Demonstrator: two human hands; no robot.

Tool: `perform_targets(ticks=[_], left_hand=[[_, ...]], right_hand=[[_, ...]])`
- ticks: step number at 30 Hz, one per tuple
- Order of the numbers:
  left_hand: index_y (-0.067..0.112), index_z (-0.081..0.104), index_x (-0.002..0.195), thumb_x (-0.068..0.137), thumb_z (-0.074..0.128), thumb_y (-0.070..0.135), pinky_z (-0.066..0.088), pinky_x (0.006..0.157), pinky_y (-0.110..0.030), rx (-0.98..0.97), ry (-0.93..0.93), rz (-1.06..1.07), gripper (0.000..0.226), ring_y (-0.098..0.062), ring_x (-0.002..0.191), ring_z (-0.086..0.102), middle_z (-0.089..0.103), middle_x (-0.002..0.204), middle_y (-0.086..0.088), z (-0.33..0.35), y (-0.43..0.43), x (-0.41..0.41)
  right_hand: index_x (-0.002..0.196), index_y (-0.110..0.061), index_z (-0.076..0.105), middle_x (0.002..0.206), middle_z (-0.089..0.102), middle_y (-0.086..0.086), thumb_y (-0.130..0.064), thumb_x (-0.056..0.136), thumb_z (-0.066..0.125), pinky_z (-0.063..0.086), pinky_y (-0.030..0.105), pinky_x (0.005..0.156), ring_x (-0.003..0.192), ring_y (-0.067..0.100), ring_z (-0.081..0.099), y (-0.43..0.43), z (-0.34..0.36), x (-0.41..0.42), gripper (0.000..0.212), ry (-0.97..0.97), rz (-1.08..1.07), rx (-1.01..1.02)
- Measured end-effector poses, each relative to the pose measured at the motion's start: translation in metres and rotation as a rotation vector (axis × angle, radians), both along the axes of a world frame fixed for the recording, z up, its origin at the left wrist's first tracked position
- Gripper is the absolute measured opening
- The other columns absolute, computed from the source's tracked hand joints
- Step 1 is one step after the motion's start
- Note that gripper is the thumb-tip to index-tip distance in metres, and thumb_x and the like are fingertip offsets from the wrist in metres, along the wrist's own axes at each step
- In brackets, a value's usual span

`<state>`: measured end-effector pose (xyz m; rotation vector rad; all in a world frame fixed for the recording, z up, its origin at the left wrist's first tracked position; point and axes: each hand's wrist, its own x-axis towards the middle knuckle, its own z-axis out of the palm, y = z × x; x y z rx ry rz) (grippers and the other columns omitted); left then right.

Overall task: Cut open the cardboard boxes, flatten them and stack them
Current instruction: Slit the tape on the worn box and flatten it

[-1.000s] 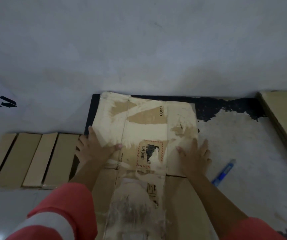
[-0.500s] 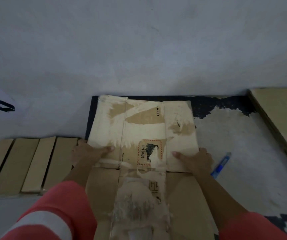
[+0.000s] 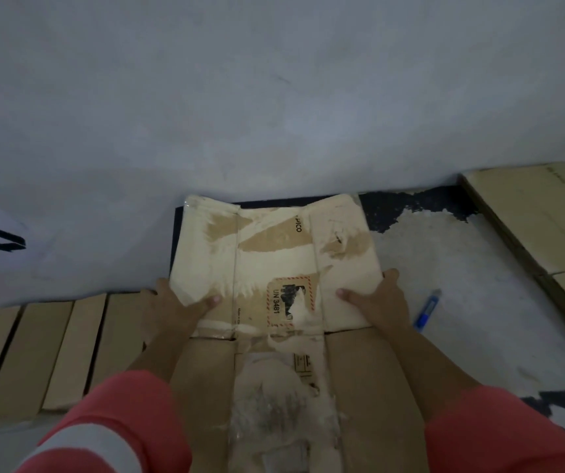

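Note:
A flattened brown cardboard box (image 3: 274,254), with torn tape patches and a red-edged "UN 3481" label, lies on the floor against the wall. My left hand (image 3: 171,307) grips its left edge, thumb on top and fingers under the panel. My right hand (image 3: 378,303) grips the right edge the same way. The box's far panel is tilted up a little off the floor. A blue and white utility knife (image 3: 428,309) lies on the floor just right of my right hand.
A row of folded cardboard pieces (image 3: 45,353) lies to the left by the wall. More flat cardboard (image 3: 547,216) sits at the right. A white wall (image 3: 274,97) stands directly ahead. The floor (image 3: 461,268) is patchy black and white.
Both hands slid from lying flat on top of the box to its side edges and now grip them. The far panel has lifted slightly.

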<state>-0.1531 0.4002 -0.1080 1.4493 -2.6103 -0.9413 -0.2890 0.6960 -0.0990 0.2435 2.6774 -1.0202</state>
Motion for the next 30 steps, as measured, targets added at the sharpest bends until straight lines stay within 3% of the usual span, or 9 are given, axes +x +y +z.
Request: perform_targets(ticks=[6, 9, 13, 18, 23, 30], left_hand=[[0.002, 0.036, 0.123, 0.064, 0.086, 0.046, 0.045, 0.078, -0.045, -0.026, 0.066, -0.021, 0.090, -0.041, 0.106, 0.049, 0.036, 0.126, -0.025, 0.034, 0.011, -0.008], [0.004, 0.034, 0.125, 0.068, 0.082, 0.049, 0.039, 0.072, -0.040, -0.050, 0.070, -0.054, 0.088, -0.041, 0.105, 0.051, 0.035, 0.126, -0.022, 0.062, 0.028, -0.014], [0.005, 0.033, 0.127, 0.067, 0.081, 0.053, 0.041, 0.077, -0.043, -0.084, 0.139, -0.071, 0.090, -0.042, 0.105, 0.051, 0.034, 0.127, -0.020, 0.095, 0.067, -0.028], [0.004, 0.033, 0.126, 0.065, 0.081, 0.056, 0.038, 0.073, -0.040, -0.112, 0.215, -0.090, 0.093, -0.040, 0.108, 0.049, 0.034, 0.128, -0.020, 0.127, 0.158, -0.052], [0.006, 0.035, 0.127, 0.066, 0.080, 0.057, 0.038, 0.073, -0.040, -0.103, 0.315, -0.141, 0.091, -0.039, 0.106, 0.050, 0.034, 0.127, -0.018, 0.141, 0.267, -0.087], [0.005, 0.036, 0.126, 0.066, 0.081, 0.056, 0.040, 0.072, -0.038, -0.042, 0.380, -0.210, 0.091, -0.038, 0.106, 0.050, 0.034, 0.127, -0.018, 0.141, 0.396, -0.148]], right_hand=[[0.120, -0.009, 0.032, 0.123, 0.056, 0.013, -0.046, 0.063, 0.085, 0.048, 0.040, 0.085, 0.109, 0.034, 0.057, 0.009, 0.035, 0.000, 0.086, 0.053, 0.031, -0.060], [0.122, -0.009, 0.031, 0.123, 0.055, 0.012, -0.046, 0.064, 0.085, 0.047, 0.038, 0.083, 0.109, 0.033, 0.057, 0.032, 0.056, -0.005, 0.088, 0.070, 0.023, -0.102], [0.130, -0.007, 0.029, 0.127, 0.053, 0.013, -0.051, 0.062, 0.084, 0.047, 0.043, 0.091, 0.114, 0.034, 0.055, 0.074, 0.085, -0.018, 0.098, 0.118, 0.012, -0.122], [0.140, -0.005, 0.026, 0.138, 0.046, 0.013, -0.049, 0.063, 0.084, 0.044, 0.042, 0.097, 0.124, 0.032, 0.048, 0.168, 0.125, -0.036, 0.106, 0.221, 0.001, -0.142], [0.128, -0.006, 0.031, 0.127, 0.054, 0.014, -0.046, 0.065, 0.084, 0.044, 0.036, 0.081, 0.115, 0.034, 0.055, 0.282, 0.159, -0.054, 0.091, 0.281, -0.038, -0.088], [0.125, -0.006, 0.031, 0.127, 0.054, 0.016, -0.045, 0.066, 0.084, 0.044, 0.036, 0.082, 0.116, 0.035, 0.054, 0.419, 0.177, -0.088, 0.088, 0.323, -0.095, -0.029]])
